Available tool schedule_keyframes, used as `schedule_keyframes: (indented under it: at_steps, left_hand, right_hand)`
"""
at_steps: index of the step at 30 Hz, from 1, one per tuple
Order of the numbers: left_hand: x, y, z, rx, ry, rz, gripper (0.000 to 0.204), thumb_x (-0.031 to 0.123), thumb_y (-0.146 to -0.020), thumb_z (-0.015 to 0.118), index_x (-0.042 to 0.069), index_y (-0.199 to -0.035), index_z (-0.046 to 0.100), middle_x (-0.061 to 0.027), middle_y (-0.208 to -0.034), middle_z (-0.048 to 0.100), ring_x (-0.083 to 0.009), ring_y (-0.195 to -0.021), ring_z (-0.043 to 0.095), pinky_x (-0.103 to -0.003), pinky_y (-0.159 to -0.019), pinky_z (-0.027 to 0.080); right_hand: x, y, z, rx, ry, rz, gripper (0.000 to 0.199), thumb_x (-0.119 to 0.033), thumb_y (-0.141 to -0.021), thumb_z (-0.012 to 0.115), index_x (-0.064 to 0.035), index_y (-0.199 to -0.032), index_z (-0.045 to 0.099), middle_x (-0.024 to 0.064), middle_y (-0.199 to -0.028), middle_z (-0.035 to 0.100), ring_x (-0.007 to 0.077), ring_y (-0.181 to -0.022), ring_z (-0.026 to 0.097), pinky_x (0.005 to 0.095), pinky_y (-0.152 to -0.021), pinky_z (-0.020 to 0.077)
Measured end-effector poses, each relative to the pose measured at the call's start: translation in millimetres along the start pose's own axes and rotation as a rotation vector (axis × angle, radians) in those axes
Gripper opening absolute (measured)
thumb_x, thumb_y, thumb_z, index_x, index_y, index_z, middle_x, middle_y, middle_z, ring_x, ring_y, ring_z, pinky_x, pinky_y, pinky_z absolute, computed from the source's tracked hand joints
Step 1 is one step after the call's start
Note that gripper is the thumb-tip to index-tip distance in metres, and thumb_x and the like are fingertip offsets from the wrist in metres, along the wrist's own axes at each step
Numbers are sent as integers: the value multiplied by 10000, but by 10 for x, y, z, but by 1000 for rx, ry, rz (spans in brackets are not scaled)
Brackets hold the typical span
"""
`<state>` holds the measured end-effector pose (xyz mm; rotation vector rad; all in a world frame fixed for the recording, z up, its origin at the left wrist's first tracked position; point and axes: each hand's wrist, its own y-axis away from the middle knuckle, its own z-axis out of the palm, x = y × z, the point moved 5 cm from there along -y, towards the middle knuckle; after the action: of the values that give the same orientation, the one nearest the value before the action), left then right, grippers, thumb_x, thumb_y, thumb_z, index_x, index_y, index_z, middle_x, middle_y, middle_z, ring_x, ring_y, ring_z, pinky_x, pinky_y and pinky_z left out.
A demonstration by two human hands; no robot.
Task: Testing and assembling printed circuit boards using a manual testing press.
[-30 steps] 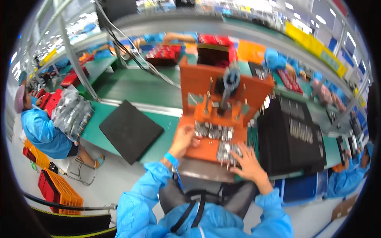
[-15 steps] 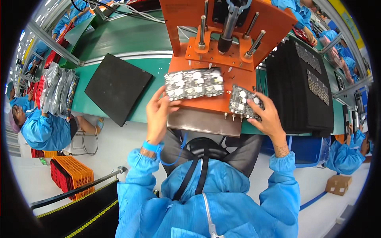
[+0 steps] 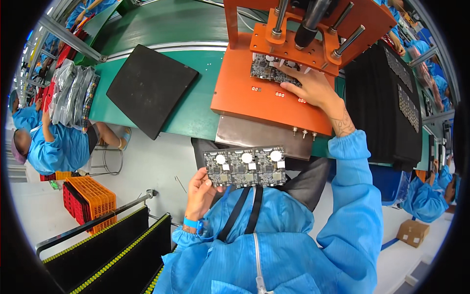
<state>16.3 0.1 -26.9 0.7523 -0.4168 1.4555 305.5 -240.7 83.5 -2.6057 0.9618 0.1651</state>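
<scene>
one black pad (image 3: pixel 152 90) beside one orange press (image 3: pixel 240 100), its plate (image 3: pixel 291 53) overhanging; left hand (image 3: pixel 198 193) grips one circuit board (image 3: pixel 245 168), right hand (image 3: pixel 313 88) spread wide over a second board (image 3: pixel 264 72)!

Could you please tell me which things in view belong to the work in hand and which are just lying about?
In use:
circuit board, held by the left hand
second board, at the right hand
orange press

Apparently just lying about:
black sheet
orange crate
cardboard box
</scene>
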Motion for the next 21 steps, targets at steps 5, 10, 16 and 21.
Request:
schedule_keyframes:
  at_steps: [5, 10, 16, 21]
  left_hand:
    - [75, -115, 7, -10, -27, -79, 342, 102, -925, 575, -1, -1239, 489, -127, -1113, 634, -214, -899, 631, -364, -774, 525]
    - [47, -140, 85, -63, 38, -101, 325, 101, -940, 554, 45, -1250, 474, -116, -1161, 626, -235, -1026, 625, -402, -830, 538]
    - [31, -104, 98, -46, 23, -95, 322, 102, -959, 525, 65, -1270, 451, -120, -1198, 614, -250, -1089, 609, -426, -883, 531]
    - [28, -102, 76, -16, -7, -72, 310, 86, -957, 517, 66, -1261, 458, -117, -1178, 625, -242, -1058, 621, -415, -860, 536]
  right_hand:
    - [-11, -22, -15, 31, 63, -29, 454, -429, -907, 575, -177, -1284, 588, 179, -1037, 634, 339, -870, 621, 425, -734, 502]
    - [-32, -19, -13, 24, 82, -17, 453, -433, -901, 583, -203, -1291, 580, 163, -936, 649, 338, -773, 636, 428, -668, 510]
    - [-21, -2, 11, 52, 160, -24, 453, -452, -897, 580, -229, -1291, 577, 158, -908, 654, 336, -754, 640, 424, -652, 516]
    - [-37, -4, -64, 77, 140, -27, 445, -452, -895, 582, -236, -1284, 581, 160, -939, 652, 338, -771, 643, 426, -657, 523]
